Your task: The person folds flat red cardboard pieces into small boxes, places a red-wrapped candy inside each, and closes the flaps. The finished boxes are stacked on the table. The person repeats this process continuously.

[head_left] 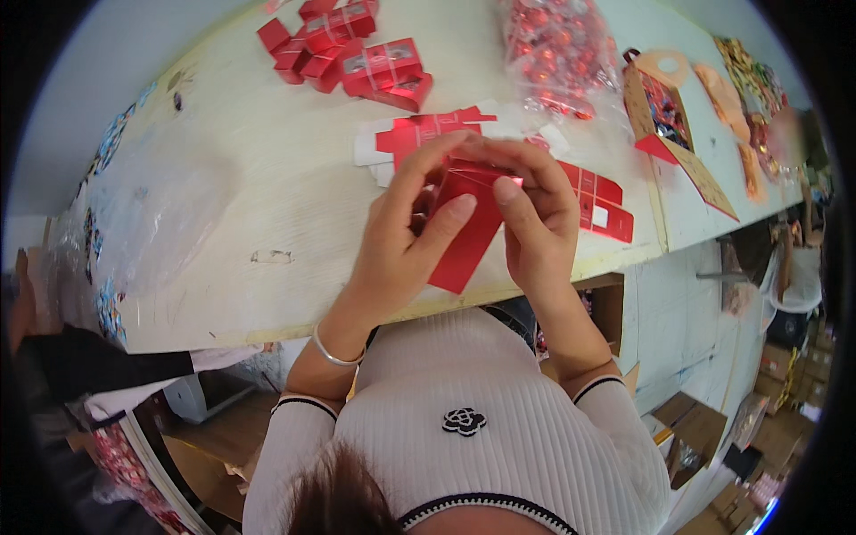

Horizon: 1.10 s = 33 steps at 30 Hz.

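Observation:
Between both hands, just above the near edge of the table, I hold a small red carton tilted on end. My left hand grips its left side, thumb lying along the front face. On the opposite side, my right hand is closed round the upper part, its thumb near the top edge. Fingers of both hands meet over the far end and hide part of it. Right behind lie flat, unfolded red and white cartons; another flat red carton shows beside my right hand.
Folded red boxes with clear windows are heaped at the far left. A clear bag of shiny red balls stands farther back. To the right sits an open box of wrapped pieces. Clear plastic film covers part of the left table.

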### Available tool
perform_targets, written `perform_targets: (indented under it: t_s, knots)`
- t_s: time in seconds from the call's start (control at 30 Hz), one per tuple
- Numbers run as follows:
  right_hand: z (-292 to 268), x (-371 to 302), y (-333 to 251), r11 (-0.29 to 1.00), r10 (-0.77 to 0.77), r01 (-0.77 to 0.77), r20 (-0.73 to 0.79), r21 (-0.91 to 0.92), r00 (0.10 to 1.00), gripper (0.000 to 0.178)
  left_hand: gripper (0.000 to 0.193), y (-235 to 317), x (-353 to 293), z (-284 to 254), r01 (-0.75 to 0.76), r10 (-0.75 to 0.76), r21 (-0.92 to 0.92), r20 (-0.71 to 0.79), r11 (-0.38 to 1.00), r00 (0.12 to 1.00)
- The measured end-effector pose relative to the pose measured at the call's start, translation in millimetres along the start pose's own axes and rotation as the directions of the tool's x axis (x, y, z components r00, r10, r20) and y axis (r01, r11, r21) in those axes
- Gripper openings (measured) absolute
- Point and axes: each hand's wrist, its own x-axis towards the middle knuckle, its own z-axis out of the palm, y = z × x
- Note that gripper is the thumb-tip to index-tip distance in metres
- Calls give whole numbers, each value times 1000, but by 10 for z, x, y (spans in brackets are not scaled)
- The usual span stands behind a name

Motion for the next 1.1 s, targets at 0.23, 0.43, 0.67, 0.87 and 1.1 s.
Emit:
perform_targets:
  t_s: [0.23, 0.43, 0.67, 0.87, 1.1]
  knots:
    - [-123, -37, 67, 719, -259, 337, 217, -607, 941, 23, 20, -19, -50, 4, 18, -14, -123, 29, 992, 999]
    - [33, -31, 122, 895, -27, 26, 5, -446, 1000, 38, 36, -53, -43, -59, 64, -76, -205, -53, 977, 996]
    - [-14, -57, -104, 262, 41, 335, 357, -905, 933, 55, 81, 25, -137, -184, 264, -262, -21, 73, 964, 962]
    - [-305, -2, -327, 532, -1, 190, 223, -825, 975, 36, 29, -167, -165, -343, 297, -299, -105, -8, 949, 954]
    - [-1345, 651, -4, -229, -43, 94, 106, -969, 993, 23, 58, -448, -280, -465, 378, -407, -846, 216, 376, 888]
